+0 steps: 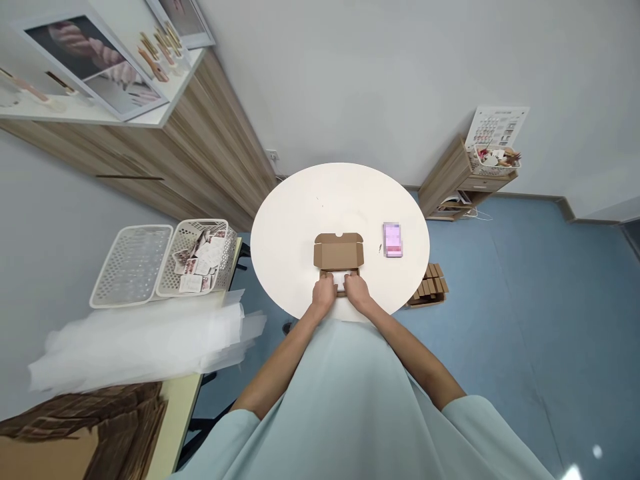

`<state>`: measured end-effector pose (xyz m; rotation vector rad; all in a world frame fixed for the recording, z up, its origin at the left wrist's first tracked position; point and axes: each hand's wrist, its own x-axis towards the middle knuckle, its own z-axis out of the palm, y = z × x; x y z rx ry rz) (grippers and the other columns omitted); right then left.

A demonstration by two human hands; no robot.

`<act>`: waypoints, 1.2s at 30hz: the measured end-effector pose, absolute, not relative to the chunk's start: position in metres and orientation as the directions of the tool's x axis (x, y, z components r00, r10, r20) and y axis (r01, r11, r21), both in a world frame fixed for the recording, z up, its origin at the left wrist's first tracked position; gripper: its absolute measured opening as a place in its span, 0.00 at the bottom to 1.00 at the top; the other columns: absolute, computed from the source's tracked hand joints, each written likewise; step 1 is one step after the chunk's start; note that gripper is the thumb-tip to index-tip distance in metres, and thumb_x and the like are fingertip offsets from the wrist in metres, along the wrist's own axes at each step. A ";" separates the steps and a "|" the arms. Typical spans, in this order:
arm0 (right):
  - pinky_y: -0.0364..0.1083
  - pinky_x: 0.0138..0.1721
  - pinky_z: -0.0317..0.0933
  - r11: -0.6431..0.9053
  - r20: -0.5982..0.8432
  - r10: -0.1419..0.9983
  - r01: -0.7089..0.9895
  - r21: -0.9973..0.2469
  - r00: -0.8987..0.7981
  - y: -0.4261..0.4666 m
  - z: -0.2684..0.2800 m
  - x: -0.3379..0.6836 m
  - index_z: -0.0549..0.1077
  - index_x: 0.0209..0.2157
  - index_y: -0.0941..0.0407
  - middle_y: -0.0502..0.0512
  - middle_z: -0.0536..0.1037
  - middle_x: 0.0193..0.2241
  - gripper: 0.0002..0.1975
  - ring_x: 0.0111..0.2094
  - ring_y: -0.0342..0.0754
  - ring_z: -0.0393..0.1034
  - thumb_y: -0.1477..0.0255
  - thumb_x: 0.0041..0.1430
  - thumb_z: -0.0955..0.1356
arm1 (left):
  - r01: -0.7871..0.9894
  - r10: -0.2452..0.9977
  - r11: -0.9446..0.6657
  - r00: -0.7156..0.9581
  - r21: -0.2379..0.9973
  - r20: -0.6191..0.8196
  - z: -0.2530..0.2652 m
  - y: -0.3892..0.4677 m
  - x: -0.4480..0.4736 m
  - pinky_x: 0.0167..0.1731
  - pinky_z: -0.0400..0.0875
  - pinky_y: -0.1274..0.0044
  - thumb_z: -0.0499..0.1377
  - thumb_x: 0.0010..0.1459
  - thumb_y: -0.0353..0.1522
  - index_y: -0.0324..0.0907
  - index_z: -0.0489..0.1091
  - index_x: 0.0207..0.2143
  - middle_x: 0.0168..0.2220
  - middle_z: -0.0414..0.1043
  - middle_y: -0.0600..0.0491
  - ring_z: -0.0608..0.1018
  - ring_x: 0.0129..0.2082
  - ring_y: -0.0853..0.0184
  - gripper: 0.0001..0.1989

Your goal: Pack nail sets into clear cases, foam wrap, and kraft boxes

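Note:
An open brown cardboard mailer box point(339, 255) lies near the front edge of the round white table point(295, 220), its lid raised and its side flaps spread. Inside it is a white, flat-looking packet point(341, 280), whose kind I cannot make out. My left hand point(325, 292) is closed at the packet's left end, with the fingers reaching into the box. At the right end my right hand point(357, 291) is closed in the same way. The fingertips of both hands are partly hidden by the box and the packet.
A phone with a blurred pink screen point(393, 240) lies on the table's right. Small boxes in a carton point(429, 287) stand on the floor. Along the left are white baskets point(193, 260), a stack of translucent sheets point(145, 340) and flattened cardboard point(75, 433).

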<state>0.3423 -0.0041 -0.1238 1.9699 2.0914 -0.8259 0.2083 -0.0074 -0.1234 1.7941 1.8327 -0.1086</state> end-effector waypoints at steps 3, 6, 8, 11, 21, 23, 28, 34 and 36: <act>0.45 0.42 0.65 -0.004 -0.461 0.878 0.960 -0.279 -0.130 -0.004 -0.116 0.345 0.78 0.49 0.61 0.67 0.80 0.50 0.12 0.45 0.53 0.78 0.78 0.73 0.63 | 0.926 0.915 0.110 0.048 0.361 -0.401 -0.125 -0.012 0.205 0.45 0.73 0.69 0.57 0.68 0.30 0.39 0.74 0.51 0.56 0.75 0.38 0.83 0.46 0.53 0.12; 0.46 0.43 0.65 -0.024 -0.394 0.913 0.950 -0.312 -0.107 0.002 -0.104 0.356 0.78 0.48 0.60 0.67 0.82 0.47 0.13 0.44 0.54 0.79 0.71 0.76 0.62 | 0.895 0.943 0.098 0.056 0.436 -0.327 -0.121 -0.009 0.196 0.48 0.73 0.67 0.55 0.69 0.31 0.41 0.76 0.50 0.55 0.76 0.40 0.82 0.47 0.53 0.13; 0.47 0.45 0.65 -0.062 -0.310 0.949 0.926 -0.371 -0.061 0.012 -0.097 0.369 0.77 0.47 0.59 0.66 0.82 0.44 0.14 0.44 0.55 0.79 0.70 0.77 0.61 | 0.867 0.964 0.109 0.027 0.487 -0.265 -0.117 0.002 0.186 0.50 0.74 0.66 0.53 0.70 0.32 0.42 0.77 0.49 0.52 0.77 0.41 0.82 0.48 0.52 0.14; 0.49 0.49 0.66 -0.142 -0.187 0.981 0.851 -0.505 0.053 0.034 -0.094 0.392 0.74 0.54 0.59 0.66 0.82 0.48 0.15 0.49 0.57 0.78 0.68 0.76 0.62 | 0.786 0.971 0.221 -0.123 0.577 -0.204 -0.112 0.031 0.168 0.54 0.73 0.64 0.54 0.70 0.33 0.39 0.73 0.55 0.54 0.76 0.39 0.82 0.48 0.54 0.16; 0.53 0.61 0.67 -0.449 -0.442 0.888 0.460 -0.766 0.130 0.086 -0.126 0.407 0.63 0.68 0.62 0.71 0.75 0.63 0.33 0.60 0.57 0.75 0.67 0.66 0.70 | 0.368 0.855 0.517 -0.171 0.773 -0.490 -0.115 0.081 0.154 0.62 0.70 0.65 0.63 0.61 0.32 0.37 0.52 0.73 0.72 0.61 0.32 0.72 0.67 0.50 0.41; 0.52 0.60 0.69 -0.438 -0.440 0.892 0.432 -0.788 0.102 0.088 -0.127 0.406 0.63 0.68 0.62 0.70 0.76 0.62 0.32 0.59 0.56 0.76 0.67 0.66 0.70 | 0.340 0.864 0.501 -0.137 0.796 -0.485 -0.113 0.080 0.157 0.63 0.70 0.63 0.64 0.60 0.32 0.39 0.52 0.73 0.72 0.60 0.33 0.72 0.67 0.49 0.42; 0.51 0.58 0.72 -0.390 -0.403 0.914 0.379 -0.839 0.049 0.090 -0.124 0.409 0.64 0.68 0.58 0.66 0.78 0.61 0.31 0.57 0.53 0.78 0.67 0.66 0.69 | 0.282 0.882 0.467 -0.085 0.838 -0.463 -0.103 0.080 0.163 0.62 0.71 0.63 0.64 0.59 0.31 0.42 0.50 0.75 0.73 0.58 0.35 0.74 0.66 0.51 0.44; 0.56 0.63 0.68 -0.297 -0.295 0.954 0.334 -0.895 0.058 0.079 -0.116 0.412 0.61 0.72 0.54 0.67 0.76 0.63 0.37 0.60 0.56 0.76 0.68 0.63 0.71 | 0.257 0.932 0.361 -0.053 0.896 -0.360 -0.093 0.073 0.162 0.63 0.69 0.63 0.63 0.60 0.29 0.42 0.48 0.76 0.73 0.59 0.35 0.73 0.66 0.52 0.45; 0.56 0.62 0.69 -0.269 -0.273 0.961 0.357 -0.895 0.040 0.069 -0.114 0.412 0.61 0.72 0.53 0.66 0.76 0.63 0.37 0.59 0.56 0.76 0.70 0.63 0.70 | 0.277 0.941 0.336 -0.053 0.900 -0.335 -0.094 0.066 0.161 0.64 0.69 0.63 0.62 0.61 0.28 0.43 0.49 0.76 0.72 0.61 0.36 0.74 0.65 0.54 0.44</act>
